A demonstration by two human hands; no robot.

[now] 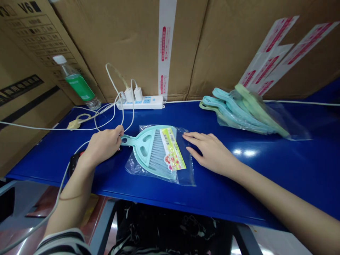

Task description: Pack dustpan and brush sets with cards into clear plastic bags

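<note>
A light-blue dustpan [140, 144] with a grey-bristled brush [156, 156] nested in it lies flat on the blue table, its handle pointing left. A clear plastic bag [188, 177] surrounds the pan, and a yellow-green label card [174, 150] lies over the bristles. My left hand [105, 145] is closed at the end of the handle; its fingertips are partly hidden. At the bag's right edge rests my right hand [209, 150], fingers stretched out and thumb apart, with nothing gripped.
Several bagged blue and green dustpans [247, 109] lie at the back right. A white power strip [148, 102] with chargers and loose cables stands by the cardboard boxes [127, 42]. A water bottle [79, 85] leans at the back left. A dark device [73, 163] sits beside my left wrist.
</note>
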